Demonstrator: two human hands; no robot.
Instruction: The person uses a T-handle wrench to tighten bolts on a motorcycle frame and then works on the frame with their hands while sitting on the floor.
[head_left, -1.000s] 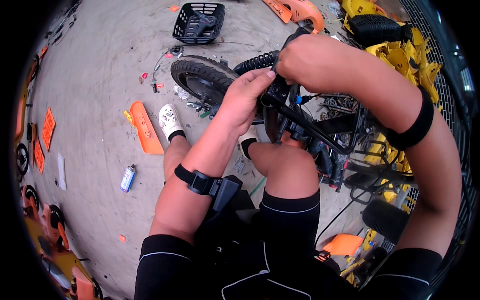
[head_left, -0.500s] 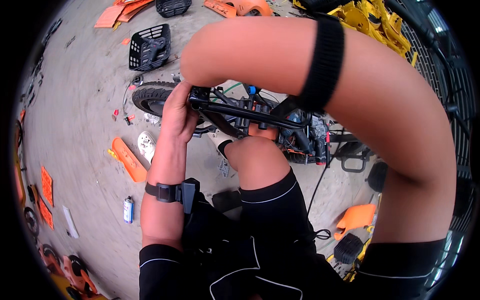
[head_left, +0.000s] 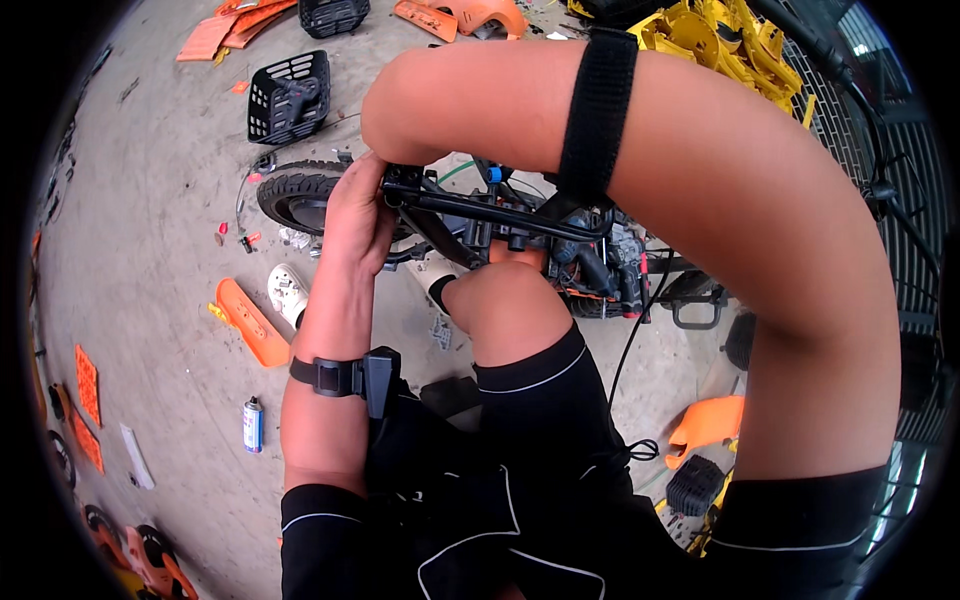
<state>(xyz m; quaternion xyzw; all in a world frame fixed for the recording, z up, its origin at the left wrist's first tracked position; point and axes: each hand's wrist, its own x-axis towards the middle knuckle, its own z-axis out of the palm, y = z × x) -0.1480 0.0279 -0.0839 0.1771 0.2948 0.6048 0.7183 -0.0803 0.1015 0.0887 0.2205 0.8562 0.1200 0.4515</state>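
The left hand (head_left: 358,215) is wrapped around the front end of a black scooter frame (head_left: 500,215), its grip closed on the metal just behind the black tyre (head_left: 292,193). The right hand cannot be seen: the right forearm (head_left: 500,100) crosses the top of the frame and bends down behind it, so I cannot tell whether that grip is open or closed. The frame lies across the person's raised knee (head_left: 497,300), with its tyre end pointing away to the left over the concrete floor (head_left: 150,200). A black strap (head_left: 597,110) circles the right forearm above the frame, and a black wristband with a small box (head_left: 345,377) sits on the left forearm below it. Left of the frame, on the floor, lie a white shoe (head_left: 288,292) and, just beside it, an orange plastic panel (head_left: 245,322); a small spray can (head_left: 253,424) lies further down. Beyond the tyre stands a black plastic basket (head_left: 288,95). Yellow frame parts (head_left: 720,45) are heaped above the right arm, well apart from the frame.
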